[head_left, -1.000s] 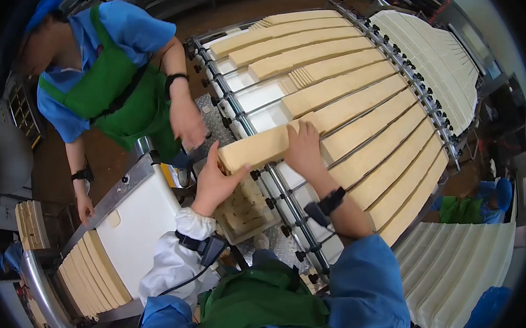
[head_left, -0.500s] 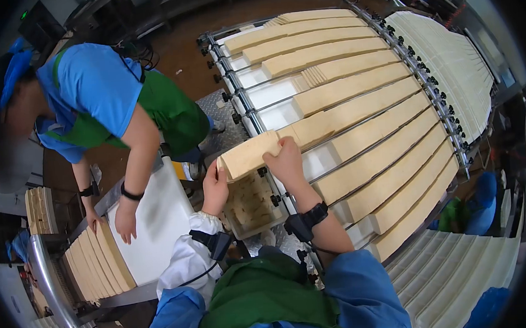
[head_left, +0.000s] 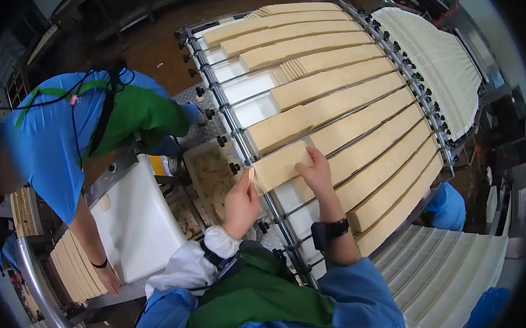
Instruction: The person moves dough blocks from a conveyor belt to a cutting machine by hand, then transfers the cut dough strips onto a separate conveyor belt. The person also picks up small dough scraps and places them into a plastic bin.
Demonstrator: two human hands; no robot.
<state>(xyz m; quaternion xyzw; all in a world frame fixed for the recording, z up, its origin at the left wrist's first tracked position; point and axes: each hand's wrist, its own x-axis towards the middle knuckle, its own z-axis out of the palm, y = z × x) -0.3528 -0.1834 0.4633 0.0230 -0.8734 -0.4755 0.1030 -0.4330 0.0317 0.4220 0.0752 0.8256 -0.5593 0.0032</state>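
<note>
A pale, flat stack of sheets (head_left: 280,166) lies over the near rail of the slotted conveyor, held at both ends. My left hand (head_left: 240,206) grips its left end beside the metal rail. At its right end, my right hand (head_left: 316,172) has thumb and fingers closed on the stack. Long rows of similar pale sheets (head_left: 356,99) fill lanes between thin rods on the white conveyor (head_left: 253,111). Both my wrists carry dark devices.
On the left a co-worker in blue and green (head_left: 113,113) bends over a white belt (head_left: 138,215) with more sheets (head_left: 75,268). A bin of scraps (head_left: 212,173) stands between the belts. Black knobs (head_left: 234,167) line the rail. Another person (head_left: 446,207) is at the right.
The stack and both my hands have moved right and down, onto the conveyor lane. The co-worker has bent lower, reaching toward the sheets. The whole view has shifted slightly.
</note>
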